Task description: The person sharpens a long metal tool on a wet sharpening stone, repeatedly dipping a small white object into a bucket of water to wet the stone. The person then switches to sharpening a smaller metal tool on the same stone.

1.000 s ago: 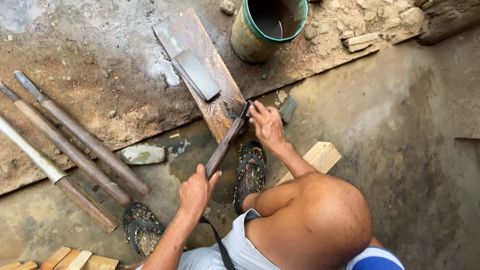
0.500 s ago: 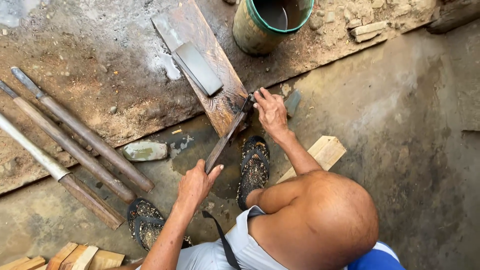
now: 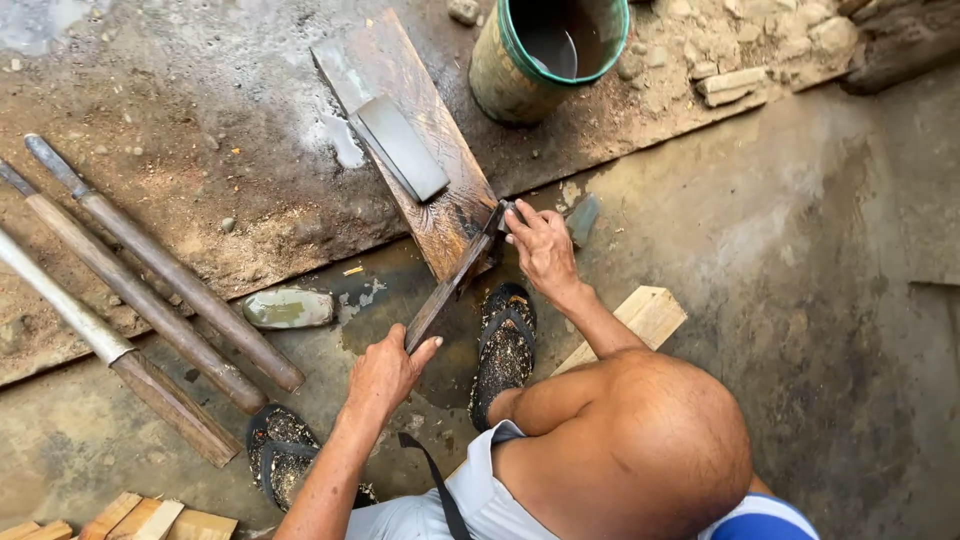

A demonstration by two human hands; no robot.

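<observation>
Landmark: the wet wooden plank [image 3: 420, 170], lying slanted across the dirt with its near end over the concrete.
Sharpening stone: a grey rectangular block [image 3: 402, 147] lying flat on the plank's middle, along its length, so the plank gives it a steady bed.
Blade: a long dark blade [image 3: 452, 285] resting at the plank's near end, below the stone, running from that end back toward the person.
Left hand: the left hand [image 3: 385, 370] is closed around the blade's handle end, just off the plank's near end; a full grip, likely to steer the angle.
Right hand: the right hand [image 3: 540, 250] has its fingertips pressed on the blade's tip beside the plank's near right corner, not wrapped, probably to keep the edge flat.
Bucket: a green-rimmed bucket [image 3: 500, 80] stands right of the plank's far end, water inside.
Long handles: three wooden-shafted tools [image 3: 160, 290] lie well left of the plank.
Feet: sandals [image 3: 505, 345] planted just below the plank's near end.
</observation>
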